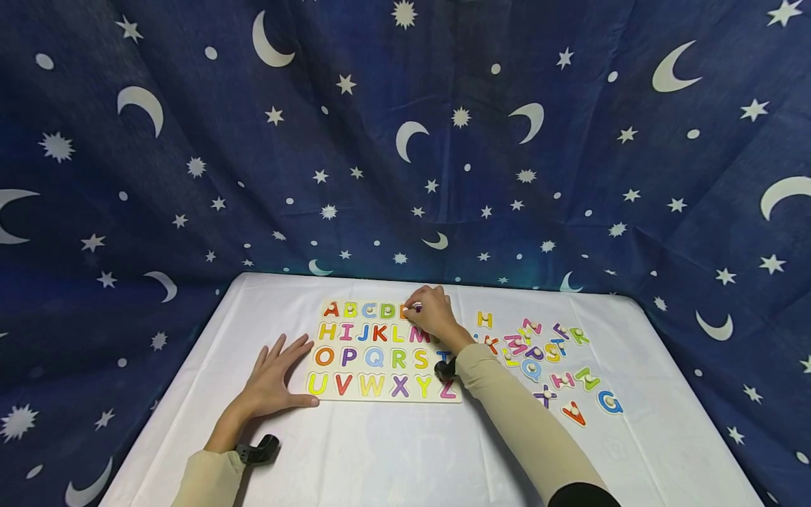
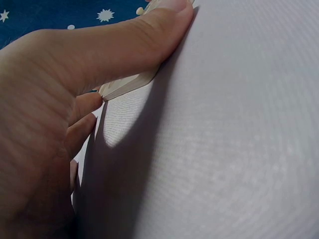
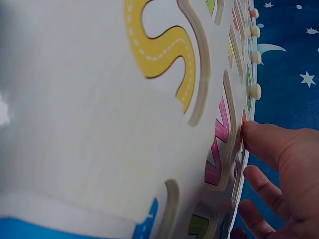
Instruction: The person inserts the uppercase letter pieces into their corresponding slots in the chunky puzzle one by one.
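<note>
On the table lies a pale wooden alphabet board with rows of coloured letters. Pieces A, B, C and D in its top row carry small wooden knobs. My right hand reaches over the board and pinches the orange letter E piece at its place beside D. In the right wrist view the thumb presses at that orange letter, and its knob is hidden by the fingers. My left hand lies at the board's left side with spread fingers, its thumb at the near left corner.
Right of the board are scattered loose letter pieces, among them a yellow H, a blue G and a red V. Some overlap in a cluster. A dark blue curtain with moons and stars hangs behind the white-covered table.
</note>
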